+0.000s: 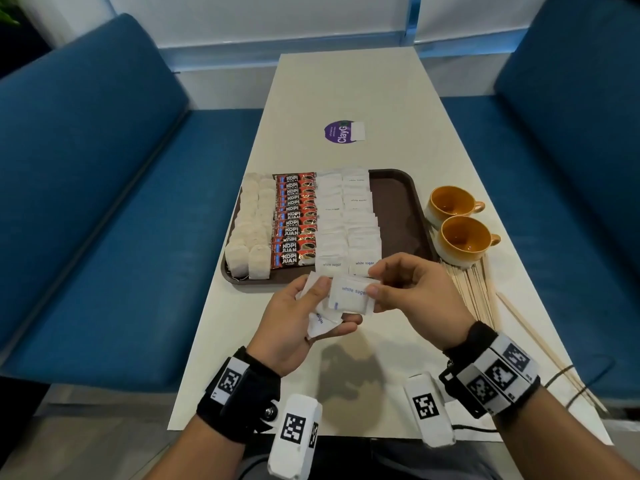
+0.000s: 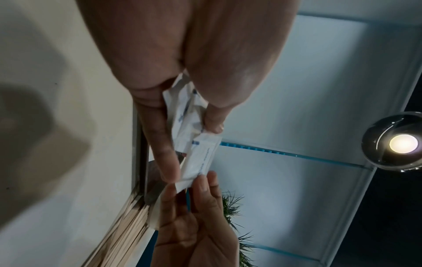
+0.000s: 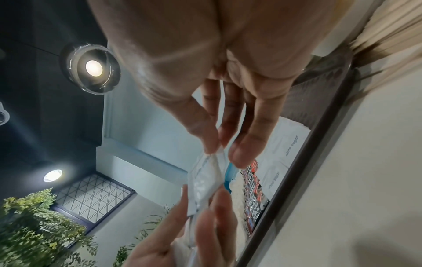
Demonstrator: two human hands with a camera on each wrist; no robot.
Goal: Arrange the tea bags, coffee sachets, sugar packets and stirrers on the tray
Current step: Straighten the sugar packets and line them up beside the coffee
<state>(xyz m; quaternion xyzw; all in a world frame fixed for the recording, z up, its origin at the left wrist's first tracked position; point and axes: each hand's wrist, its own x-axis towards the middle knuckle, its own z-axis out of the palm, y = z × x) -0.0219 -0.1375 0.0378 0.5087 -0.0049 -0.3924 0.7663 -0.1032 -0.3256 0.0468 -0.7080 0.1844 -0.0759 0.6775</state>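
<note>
Both hands hover above the near part of the worktop (image 1: 398, 116), just in front of the brown tray (image 1: 398, 202). The right hand (image 1: 412, 289) pinches one white sugar packet (image 1: 351, 297) by its right edge, thumb on the printed face and the other fingers (image 3: 245, 144) behind it; the rest of them lie loosely extended. The packet's left edge rests against the left hand (image 1: 294, 323), whose thumb and curled fingers (image 2: 164, 140) grip a small bunch of further sugar packets (image 1: 320, 322) fanned out in the palm. On the tray, from left to right, lie two columns of tea bags (image 1: 251, 230), a column of red coffee sachets (image 1: 294, 220) and two columns of sugar packets (image 1: 346, 220); the tray's right part is bare. The wooden stirrers (image 1: 474, 292) lie in a loose heap on the worktop to the right of the tray, near two orange-lined cups (image 1: 457, 220).
</note>
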